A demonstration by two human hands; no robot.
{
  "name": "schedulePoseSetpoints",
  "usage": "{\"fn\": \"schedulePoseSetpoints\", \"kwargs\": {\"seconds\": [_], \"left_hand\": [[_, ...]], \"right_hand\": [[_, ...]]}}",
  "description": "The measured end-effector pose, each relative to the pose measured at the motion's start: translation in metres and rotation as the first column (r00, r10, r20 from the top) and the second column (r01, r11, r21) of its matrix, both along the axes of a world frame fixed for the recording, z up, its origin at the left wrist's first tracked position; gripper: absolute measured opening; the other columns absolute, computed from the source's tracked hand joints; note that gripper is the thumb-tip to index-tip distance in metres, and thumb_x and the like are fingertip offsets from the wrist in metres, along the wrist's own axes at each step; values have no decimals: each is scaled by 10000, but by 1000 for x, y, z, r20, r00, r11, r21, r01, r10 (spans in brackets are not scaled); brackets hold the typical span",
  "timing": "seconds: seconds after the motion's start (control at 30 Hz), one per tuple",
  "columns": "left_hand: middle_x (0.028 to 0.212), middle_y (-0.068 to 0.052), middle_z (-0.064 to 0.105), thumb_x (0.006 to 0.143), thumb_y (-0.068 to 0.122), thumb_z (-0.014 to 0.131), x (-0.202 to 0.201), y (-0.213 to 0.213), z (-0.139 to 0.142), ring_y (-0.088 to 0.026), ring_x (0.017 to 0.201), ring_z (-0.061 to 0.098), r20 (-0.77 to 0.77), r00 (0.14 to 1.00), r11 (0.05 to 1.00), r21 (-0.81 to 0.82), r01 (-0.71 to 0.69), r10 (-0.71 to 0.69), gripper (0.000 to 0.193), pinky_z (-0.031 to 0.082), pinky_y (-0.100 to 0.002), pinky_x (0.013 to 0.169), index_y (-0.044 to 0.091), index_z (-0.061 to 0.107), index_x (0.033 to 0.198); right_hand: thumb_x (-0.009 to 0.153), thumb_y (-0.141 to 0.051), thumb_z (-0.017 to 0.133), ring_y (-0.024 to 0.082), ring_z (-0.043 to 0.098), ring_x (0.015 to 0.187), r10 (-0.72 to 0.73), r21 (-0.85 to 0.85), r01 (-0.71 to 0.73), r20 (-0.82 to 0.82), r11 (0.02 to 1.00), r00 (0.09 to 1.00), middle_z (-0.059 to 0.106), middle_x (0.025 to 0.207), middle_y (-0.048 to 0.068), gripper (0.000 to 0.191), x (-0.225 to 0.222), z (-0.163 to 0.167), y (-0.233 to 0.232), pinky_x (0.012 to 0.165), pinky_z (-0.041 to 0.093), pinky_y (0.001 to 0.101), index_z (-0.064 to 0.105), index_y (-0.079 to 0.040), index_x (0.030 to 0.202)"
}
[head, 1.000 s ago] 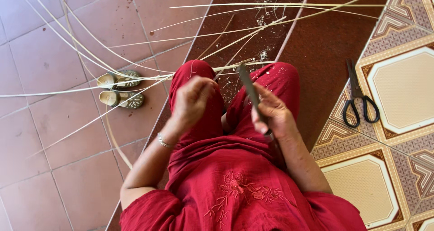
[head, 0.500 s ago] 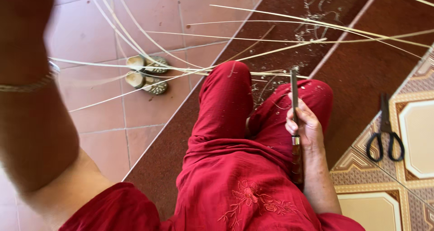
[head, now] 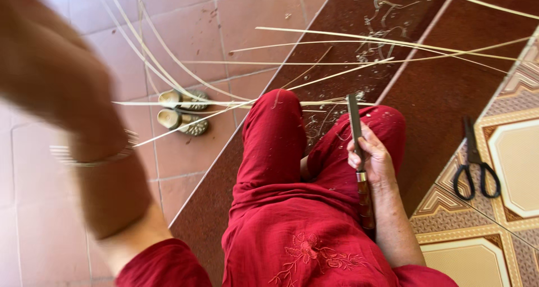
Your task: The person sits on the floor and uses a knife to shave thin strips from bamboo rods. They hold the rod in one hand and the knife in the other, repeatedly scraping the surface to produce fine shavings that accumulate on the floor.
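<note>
My right hand (head: pixel 373 158) grips a knife (head: pixel 358 152) with a dark blade pointing away and a wooden handle along my forearm, above my right knee in red trousers (head: pixel 269 152). My left arm is raised close to the camera and blurred; my left hand (head: pixel 39 68) is a blur at the upper left, and whether it holds anything cannot be told. A thin bangle (head: pixel 90 155) circles that wrist. Long pale cane strips (head: pixel 359 43) lie fanned over the floor beyond my knees.
A pair of small sandals (head: pixel 182 113) sits on the pink tiles to the left. Black scissors (head: pixel 476 163) lie on the patterned tiles at the right. Pale shavings (head: pixel 376 17) are scattered on the dark red step.
My left arm has swung up from my lap toward the camera, now filling the left side. The right hand keeps hold of the knife, and the view has shifted slightly.
</note>
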State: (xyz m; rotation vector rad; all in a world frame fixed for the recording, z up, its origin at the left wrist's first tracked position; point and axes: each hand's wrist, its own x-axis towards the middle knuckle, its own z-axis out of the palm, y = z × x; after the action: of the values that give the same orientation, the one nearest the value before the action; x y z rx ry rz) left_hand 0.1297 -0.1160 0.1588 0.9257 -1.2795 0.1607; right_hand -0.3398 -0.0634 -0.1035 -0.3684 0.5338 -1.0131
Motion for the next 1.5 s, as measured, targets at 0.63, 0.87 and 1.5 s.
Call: {"fn": "schedulePoseSetpoints", "kwargs": {"seconds": [0.63,0.87,1.5], "left_hand": [[1445,-255,555,1087,210,407,-147,125,-251,-397,1368,531,-972,-225,591,-141,794,69,419,378,-498,1148,-69,523,1377],[1308,-298,611,1084,372,425,-126,161,-228,-381,1111,660,-988,-112,325,-71,943,108,544,525,-511,1008,-79,590,1340],[873,-6,709,990,77,700,-142,144,-211,-60,803,642,-370,889,481,748,458,-271,100,533,-234,712,7,725,1056]], "right_hand": [[1002,-69,580,192,636,591,226,-150,-228,-30,962,974,717,918,185,602,85,55,-33,522,532,274,365,0,1560],[1049,-53,540,166,648,597,216,-195,-269,-254,943,943,706,863,143,290,111,52,-22,538,535,261,562,0,1334],[1035,-65,563,168,637,531,310,-157,-360,-274,920,911,718,832,174,177,128,58,17,464,506,254,483,-60,1193]]}}
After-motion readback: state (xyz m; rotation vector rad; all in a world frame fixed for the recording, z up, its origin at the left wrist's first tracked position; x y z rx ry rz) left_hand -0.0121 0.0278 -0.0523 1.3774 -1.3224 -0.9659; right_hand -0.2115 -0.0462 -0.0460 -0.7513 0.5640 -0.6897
